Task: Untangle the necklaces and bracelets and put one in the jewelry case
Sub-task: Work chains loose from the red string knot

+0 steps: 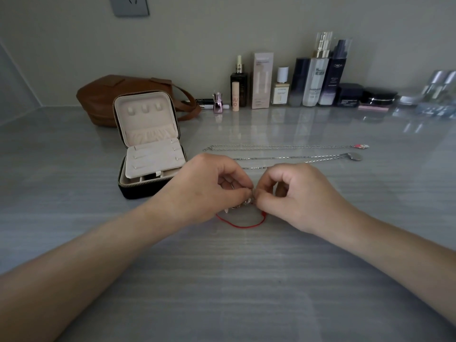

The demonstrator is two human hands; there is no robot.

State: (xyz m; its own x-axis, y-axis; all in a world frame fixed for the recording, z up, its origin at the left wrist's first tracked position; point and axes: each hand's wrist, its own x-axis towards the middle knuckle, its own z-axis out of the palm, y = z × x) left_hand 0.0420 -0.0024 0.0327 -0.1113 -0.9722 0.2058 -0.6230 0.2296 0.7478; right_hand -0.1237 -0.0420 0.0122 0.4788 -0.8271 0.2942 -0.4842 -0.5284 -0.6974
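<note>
left hand [212, 186], right hand [296, 193]: both pinching a silvery tangle [243, 204], mostly hidden; red cord bracelet [243, 226] loops out at 6 o'clock. jewelry case [148, 154]: open, 10 o'clock.

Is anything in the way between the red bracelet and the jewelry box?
Nothing on the table blocks it. The left hand and right hand pinch the red bracelet; the jewelry case sits open nearby, a beige flap over its tray.
</note>
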